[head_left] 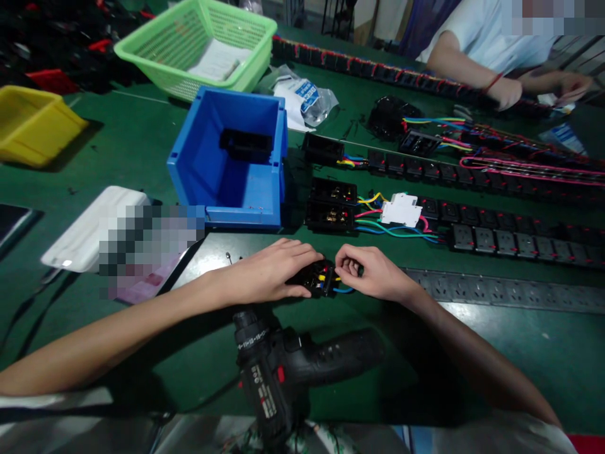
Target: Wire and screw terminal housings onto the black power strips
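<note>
My left hand [282, 268] lies over a small black plastic socket housing [316, 281], its fingers on the far side and the thumb on the near side, holding it on the table. Part of the housing is hidden beneath the palm. Short yellow and blue wires [344, 290] come out of its right end toward a long black socket strip [458, 291]. Just right of the housing, my right hand [373, 271] is closed with the fingertips curled together; what they pinch is hidden. Nearer to me lies a black cordless drill [283, 366], touched by neither hand.
Beyond my hands stand a blue bin [222, 217] with a black part inside and a green basket [259, 38]. Wired socket strips [496, 239] and a white breaker [401, 210] lie to the right. A white power bank [94, 221] is left. Across the table, a person's hands [508, 93] work.
</note>
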Demonstrator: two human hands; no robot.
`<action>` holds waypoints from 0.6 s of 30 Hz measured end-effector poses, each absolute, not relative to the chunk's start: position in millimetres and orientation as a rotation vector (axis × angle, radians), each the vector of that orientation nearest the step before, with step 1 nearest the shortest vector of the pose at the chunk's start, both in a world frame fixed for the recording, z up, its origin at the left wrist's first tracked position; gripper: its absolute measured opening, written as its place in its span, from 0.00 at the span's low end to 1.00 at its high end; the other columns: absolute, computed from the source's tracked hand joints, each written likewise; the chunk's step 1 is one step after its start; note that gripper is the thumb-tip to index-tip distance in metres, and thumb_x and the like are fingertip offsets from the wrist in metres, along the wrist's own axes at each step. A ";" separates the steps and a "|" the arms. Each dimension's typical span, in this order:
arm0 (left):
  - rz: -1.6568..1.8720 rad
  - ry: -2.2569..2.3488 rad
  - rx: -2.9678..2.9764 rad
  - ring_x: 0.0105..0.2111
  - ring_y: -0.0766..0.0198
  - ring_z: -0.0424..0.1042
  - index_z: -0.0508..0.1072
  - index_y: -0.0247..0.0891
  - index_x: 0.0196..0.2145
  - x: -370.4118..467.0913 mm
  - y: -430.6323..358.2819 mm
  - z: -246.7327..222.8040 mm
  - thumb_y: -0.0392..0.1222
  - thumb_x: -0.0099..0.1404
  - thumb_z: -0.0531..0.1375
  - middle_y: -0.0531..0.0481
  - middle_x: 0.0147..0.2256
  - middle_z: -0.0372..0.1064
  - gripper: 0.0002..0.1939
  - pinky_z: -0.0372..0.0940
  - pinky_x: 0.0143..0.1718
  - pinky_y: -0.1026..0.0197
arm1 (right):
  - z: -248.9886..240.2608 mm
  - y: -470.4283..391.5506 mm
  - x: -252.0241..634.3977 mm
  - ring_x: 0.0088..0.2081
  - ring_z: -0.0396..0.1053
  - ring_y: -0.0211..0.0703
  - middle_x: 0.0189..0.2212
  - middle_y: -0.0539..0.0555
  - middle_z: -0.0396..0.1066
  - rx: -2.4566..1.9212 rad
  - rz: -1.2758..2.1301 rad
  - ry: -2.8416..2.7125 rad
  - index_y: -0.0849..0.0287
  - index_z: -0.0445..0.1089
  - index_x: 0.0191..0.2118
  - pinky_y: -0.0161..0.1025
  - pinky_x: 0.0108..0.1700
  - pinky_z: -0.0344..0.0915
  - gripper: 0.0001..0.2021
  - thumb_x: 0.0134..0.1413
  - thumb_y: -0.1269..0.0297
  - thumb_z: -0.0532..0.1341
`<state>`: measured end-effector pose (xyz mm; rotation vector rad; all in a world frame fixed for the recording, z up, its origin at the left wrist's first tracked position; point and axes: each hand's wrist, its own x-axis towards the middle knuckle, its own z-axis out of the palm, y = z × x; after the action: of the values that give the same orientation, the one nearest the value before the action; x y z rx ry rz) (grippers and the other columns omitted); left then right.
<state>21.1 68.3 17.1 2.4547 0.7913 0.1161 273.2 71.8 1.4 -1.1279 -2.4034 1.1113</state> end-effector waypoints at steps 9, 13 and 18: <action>0.144 0.760 2.490 0.50 0.54 0.65 0.61 0.36 0.58 19.6 69.4 14.7 0.52 0.66 0.58 0.41 0.50 0.66 0.27 0.57 0.52 0.54 | 0.7 72.2 272.0 0.25 0.61 0.31 0.23 0.46 0.63 -1.141 1.187 -2.354 0.59 0.64 0.35 0.30 0.28 0.56 0.04 0.58 0.65 0.58; 0.115 0.757 2.509 0.50 0.54 0.65 0.60 0.35 0.59 19.6 69.0 16.5 0.52 0.67 0.58 0.41 0.50 0.66 0.28 0.56 0.53 0.53 | 1.9 70.9 271.5 0.26 0.62 0.32 0.24 0.46 0.64 -1.133 1.196 -2.335 0.59 0.64 0.36 0.30 0.29 0.56 0.03 0.58 0.66 0.57; 0.122 0.748 2.522 0.51 0.55 0.65 0.60 0.35 0.59 19.0 68.9 18.0 0.52 0.67 0.57 0.41 0.51 0.66 0.28 0.56 0.53 0.54 | 3.1 70.6 271.9 0.26 0.63 0.32 0.25 0.46 0.64 -1.113 1.208 -2.323 0.59 0.64 0.37 0.30 0.29 0.57 0.02 0.57 0.68 0.57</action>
<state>19.0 68.9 18.0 2.5224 0.7483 0.1218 271.9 70.6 3.1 -1.1135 -2.3228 1.2083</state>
